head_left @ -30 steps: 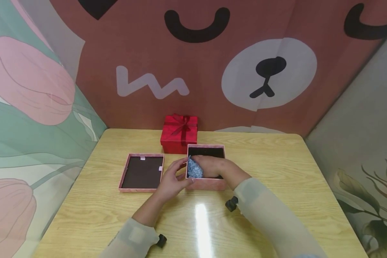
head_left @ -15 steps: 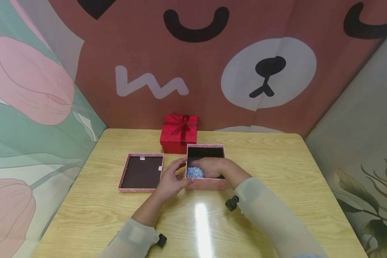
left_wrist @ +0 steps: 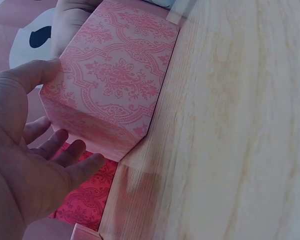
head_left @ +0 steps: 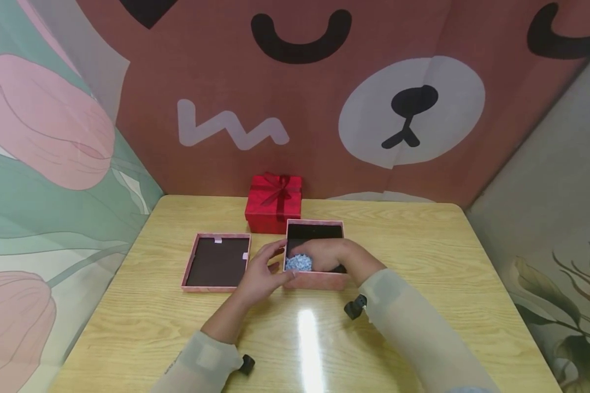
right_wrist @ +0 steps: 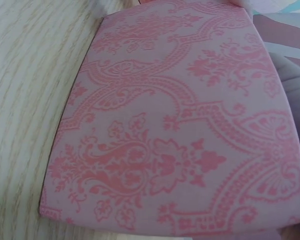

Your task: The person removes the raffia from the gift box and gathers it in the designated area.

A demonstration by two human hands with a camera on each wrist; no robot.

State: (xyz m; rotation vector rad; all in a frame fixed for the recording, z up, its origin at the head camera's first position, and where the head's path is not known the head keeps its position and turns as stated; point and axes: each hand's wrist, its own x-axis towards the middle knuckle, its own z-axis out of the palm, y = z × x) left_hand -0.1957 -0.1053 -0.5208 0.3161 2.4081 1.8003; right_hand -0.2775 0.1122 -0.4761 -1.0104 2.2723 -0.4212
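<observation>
Pink box stands upright and open on the wooden table. Nearest, the left sleeve bears dark marks too small to read. Left hand has its fingers loosely spread, its thumb touching the box near the front left corner. Right hand is down inside the box, beside a blue-and-white fluffy bundle; its fingertips are hidden, so I cannot tell whether it grips anything. An upturned lid lies to the left; farther back sits a red gift box with a ribbon bow.

Wood-grain table with red ribboned box, open pink box, upturned lid
</observation>
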